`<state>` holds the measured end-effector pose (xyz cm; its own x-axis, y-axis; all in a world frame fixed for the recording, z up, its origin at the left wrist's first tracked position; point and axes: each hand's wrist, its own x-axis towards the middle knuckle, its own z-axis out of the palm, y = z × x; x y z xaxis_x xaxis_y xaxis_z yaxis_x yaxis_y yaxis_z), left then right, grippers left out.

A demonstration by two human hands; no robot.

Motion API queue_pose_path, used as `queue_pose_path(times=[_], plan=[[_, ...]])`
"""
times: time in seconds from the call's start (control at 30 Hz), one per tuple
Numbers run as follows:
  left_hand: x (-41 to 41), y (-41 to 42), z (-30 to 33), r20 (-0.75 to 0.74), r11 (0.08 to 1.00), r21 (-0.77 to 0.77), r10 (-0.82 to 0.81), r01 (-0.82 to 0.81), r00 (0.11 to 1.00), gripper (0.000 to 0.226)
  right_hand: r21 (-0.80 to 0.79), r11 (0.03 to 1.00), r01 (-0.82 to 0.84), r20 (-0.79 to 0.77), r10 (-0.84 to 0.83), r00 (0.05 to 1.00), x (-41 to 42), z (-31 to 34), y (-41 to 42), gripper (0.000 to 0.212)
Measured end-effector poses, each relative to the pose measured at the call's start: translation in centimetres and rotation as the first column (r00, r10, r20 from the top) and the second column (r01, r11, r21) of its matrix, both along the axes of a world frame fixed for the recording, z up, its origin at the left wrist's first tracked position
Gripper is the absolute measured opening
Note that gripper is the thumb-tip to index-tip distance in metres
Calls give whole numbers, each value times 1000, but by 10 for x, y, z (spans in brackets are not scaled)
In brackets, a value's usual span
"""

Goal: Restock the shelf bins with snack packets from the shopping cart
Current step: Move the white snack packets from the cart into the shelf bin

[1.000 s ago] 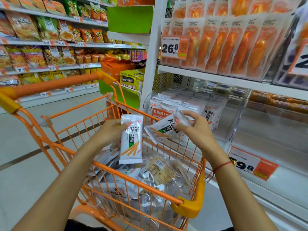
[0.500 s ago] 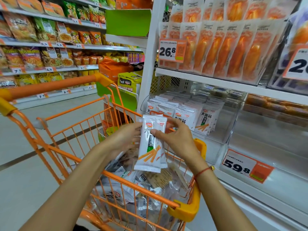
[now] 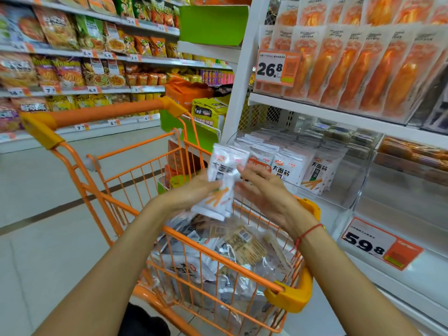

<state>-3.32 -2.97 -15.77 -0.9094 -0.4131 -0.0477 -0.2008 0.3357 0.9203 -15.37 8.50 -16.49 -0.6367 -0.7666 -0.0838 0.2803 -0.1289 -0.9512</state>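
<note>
Above an orange shopping cart heaped with packets, a left hand gripped two white snack packets; the right hand hovered with fingers spread. Beyond, the clear shelf bin showed four front packets.

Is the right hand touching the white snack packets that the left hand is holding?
Cannot tell. In the head view the right hand fingertips meet the blurred white packets held by the left hand.

Two hands, one orange shopping cart, two large price tags, and at least two snack packets held together
</note>
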Motion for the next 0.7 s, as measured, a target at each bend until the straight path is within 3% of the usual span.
queue_pose_path(times=[0.03,0.1,0.13,0.17,0.2,0.27,0.3,0.33,0.4,0.5,0.6,0.7], plan=[[0,-8,-2,-47,993,14,116,-116,992,37,74,996,-54,-4,54,999,0,-3,1,36],[-1,-26,-4,-88,937,55,349,-345,933,31,312,936,-162,-297,258,920,2,-9,3,29],[-1,-31,-3,-106,897,85,442,-434,891,22,417,883,-216,-482,416,771,3,-11,4,28],[-1,-35,-2,-107,860,139,506,-491,856,15,511,807,-295,-592,579,561,9,-9,4,28],[-1,-37,0,-102,828,205,548,-521,830,8,614,704,-357,-614,710,344,13,-10,2,33],[-3,-39,2,-115,810,318,549,-493,828,13,816,504,-283,-529,848,-15,21,-17,-8,49],[-1,-37,2,-118,818,343,525,-462,843,18,860,473,-192,-500,857,-124,25,-19,-14,50],[1,-33,2,-126,823,361,510,-439,851,21,871,477,-114,-490,854,-173,27,-21,-19,45],[3,-31,1,-140,831,355,500,-428,855,20,871,478,-112,-491,860,-142,26,-24,-21,31],[5,-30,6,-145,853,323,473,-410,869,19,786,546,-290,-538,835,114,10,-16,-11,26],[2,-29,9,-160,849,313,489,-426,857,25,669,669,-324,-590,743,316,-9,5,2,25],[0,-20,12,-162,888,269,424,-373,891,31,504,786,-359,-535,610,585,-28,23,22,20]])
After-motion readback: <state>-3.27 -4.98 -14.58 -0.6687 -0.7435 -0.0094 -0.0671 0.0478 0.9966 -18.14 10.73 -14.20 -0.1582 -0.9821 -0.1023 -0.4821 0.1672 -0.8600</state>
